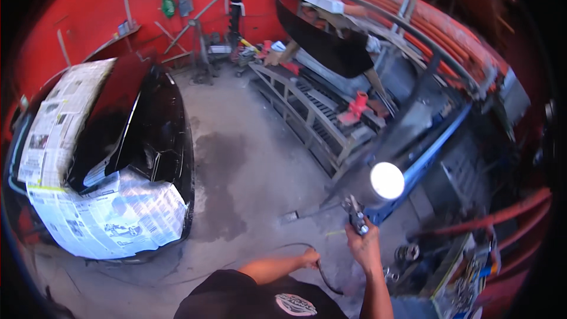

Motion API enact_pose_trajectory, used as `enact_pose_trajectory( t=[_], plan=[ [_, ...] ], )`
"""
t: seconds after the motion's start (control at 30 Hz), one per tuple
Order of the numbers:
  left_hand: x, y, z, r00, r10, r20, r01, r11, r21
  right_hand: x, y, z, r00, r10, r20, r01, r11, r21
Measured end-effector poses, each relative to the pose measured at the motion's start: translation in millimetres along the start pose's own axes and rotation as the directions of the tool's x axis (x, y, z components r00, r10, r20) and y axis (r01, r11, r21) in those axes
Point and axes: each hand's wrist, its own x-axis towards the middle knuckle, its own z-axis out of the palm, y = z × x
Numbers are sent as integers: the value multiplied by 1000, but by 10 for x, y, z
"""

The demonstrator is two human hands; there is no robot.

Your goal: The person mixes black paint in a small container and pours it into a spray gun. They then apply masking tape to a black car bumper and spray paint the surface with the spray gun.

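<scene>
Two hands, both clamped: L hand (310,258) fisted round a blk hose (325,279), R hand (363,239) wrapped round a spray gun (356,215) w/ round white cup (387,181), all well R of the big blk panel (170,118). Newspaper (106,218) covers panel's near end & L side. Grey metal frame (310,118): R of panel. Red wall (88,15): behind panel.

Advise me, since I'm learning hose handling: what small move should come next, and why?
Perhaps lift the left hand slightly to take slack from the dark hose: it curves loosely from that grip, while the right hand holds the spray gun farther forward.
</scene>
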Motion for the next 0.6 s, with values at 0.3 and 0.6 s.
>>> enact_pose_trajectory(
  t=[0.3, 0.6],
  plan=[
    [986, -112, -41, 791, 389, 472, -521, 23, 853, 970, 628, -14, 976, -203, -77, 205, 978, 25],
    [515, 684, 426, 983, -9, -181, -11, 994, -108, 1484, 1795, -491, 986, -50, -160, 62, 995, 73]
  ],
)
